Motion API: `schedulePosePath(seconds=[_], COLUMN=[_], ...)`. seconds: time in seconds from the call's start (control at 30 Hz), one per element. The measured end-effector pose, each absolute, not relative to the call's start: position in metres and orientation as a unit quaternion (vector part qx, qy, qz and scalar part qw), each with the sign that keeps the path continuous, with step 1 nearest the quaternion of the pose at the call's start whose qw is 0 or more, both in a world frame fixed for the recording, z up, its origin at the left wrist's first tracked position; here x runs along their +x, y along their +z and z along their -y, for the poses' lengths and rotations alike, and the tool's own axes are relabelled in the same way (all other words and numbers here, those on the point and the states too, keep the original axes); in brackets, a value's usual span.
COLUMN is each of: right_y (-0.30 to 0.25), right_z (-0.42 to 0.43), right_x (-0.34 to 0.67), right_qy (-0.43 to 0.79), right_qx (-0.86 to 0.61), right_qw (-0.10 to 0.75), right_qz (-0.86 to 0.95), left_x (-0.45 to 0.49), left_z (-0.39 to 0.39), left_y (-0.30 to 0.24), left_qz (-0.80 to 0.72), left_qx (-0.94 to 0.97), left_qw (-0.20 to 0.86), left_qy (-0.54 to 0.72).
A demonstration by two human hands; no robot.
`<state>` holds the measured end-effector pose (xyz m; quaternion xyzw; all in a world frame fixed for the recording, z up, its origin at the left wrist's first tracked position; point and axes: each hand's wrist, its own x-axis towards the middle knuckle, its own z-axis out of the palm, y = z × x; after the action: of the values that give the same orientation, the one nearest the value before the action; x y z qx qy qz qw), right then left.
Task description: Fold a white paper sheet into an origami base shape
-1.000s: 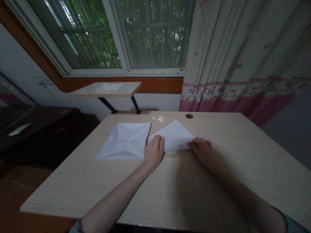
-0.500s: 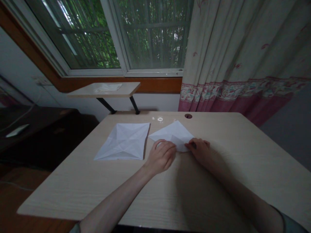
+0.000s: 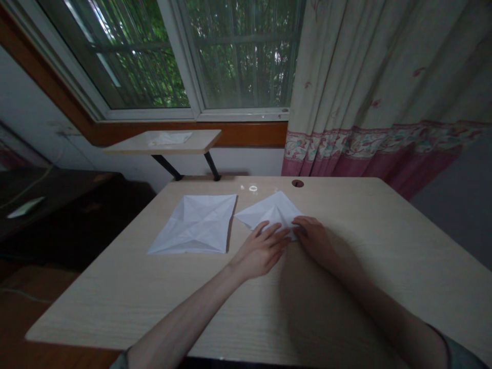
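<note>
A folded white paper (image 3: 269,211) lies on the light wooden table (image 3: 365,266), shaped like a small pointed triangle. My left hand (image 3: 263,249) rests flat on its near edge with the fingers stretched out and slightly apart. My right hand (image 3: 313,237) sits at the paper's near right corner, fingers curled down and pressing on it. A second white sheet (image 3: 198,224), unfolded and creased in a star pattern, lies flat to the left of my left hand.
A small shelf (image 3: 165,142) on black brackets stands under the window and carries a white sheet. A patterned curtain (image 3: 384,87) hangs at the right. A dark cabinet (image 3: 57,205) stands left of the table. A cable hole (image 3: 297,183) marks the table's far edge.
My left hand has slid right along the paper's near edge and flattened out, fingers now extended. My right hand has moved slightly left. The folded paper looks narrower than before.
</note>
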<state>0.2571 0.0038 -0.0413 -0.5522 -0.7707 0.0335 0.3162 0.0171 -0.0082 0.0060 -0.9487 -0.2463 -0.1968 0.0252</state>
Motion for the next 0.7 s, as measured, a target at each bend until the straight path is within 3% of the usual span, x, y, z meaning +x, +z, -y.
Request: schedulePosePath(seconds=[0.1, 0.43, 0.7], right_y=[-0.05, -0.03, -0.012], right_z=[-0.005, 0.012, 0.017], right_x=[0.259, 0.248, 0.244], right_qy=[0.033, -0.05, -0.051], right_qx=[-0.53, -0.57, -0.574], right_qw=[0.316, 0.188, 0.154], right_qz=[0.786, 0.799, 0.802], left_x=[0.017, 0.016, 0.014], left_z=[0.008, 0.004, 0.001], left_y=[0.004, 0.001, -0.001], left_qz=[0.257, 0.271, 0.287], left_qx=[-0.947, -0.94, -0.935], left_qw=[0.03, 0.055, 0.075], left_qy=[-0.193, -0.199, -0.195])
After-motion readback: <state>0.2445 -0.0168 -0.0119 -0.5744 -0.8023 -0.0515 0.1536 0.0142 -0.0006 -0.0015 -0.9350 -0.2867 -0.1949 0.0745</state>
